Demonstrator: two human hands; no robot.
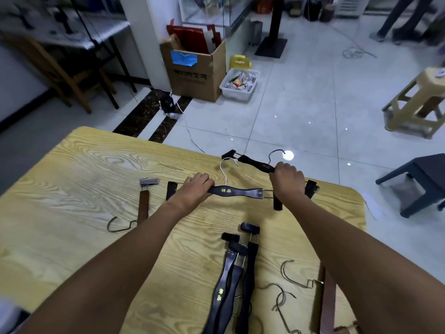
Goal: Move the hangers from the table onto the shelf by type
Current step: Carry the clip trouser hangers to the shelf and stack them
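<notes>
A light wood-grain worktop [96,189] with rounded corners carries all the hangers, and places here are given from it. Near its far edge the left hand [196,185] is curled around the left end of a black bar-shaped clip hanger with yellow lettering and a pale wire hook [237,191], which lies flat and roughly parallel to that edge. Just right of it, the right hand [287,175] is closed over the right part of a second black clip hanger with a dark wire hook [255,162]; its far clip and hook reach past the worktop's far edge, above the white tiled floor [301,104]. Toward the worktop's left side a brown wooden clip hanger with a metal clip and grey hook [143,206] lies alone, with bare wood all around it. At the near edge, between the forearms, a bundle of black clip hangers [233,280] lies lengthwise, and a second brown wooden hanger [326,300] lies close to the right edge beside loose wire hooks. Beyond the far edge the floor is open, with a brown cardboard box [195,71] and a white plastic bin [239,84] well back, and a beige plastic stool [416,102] and a dark grey stool [419,179] off to the right.
</notes>
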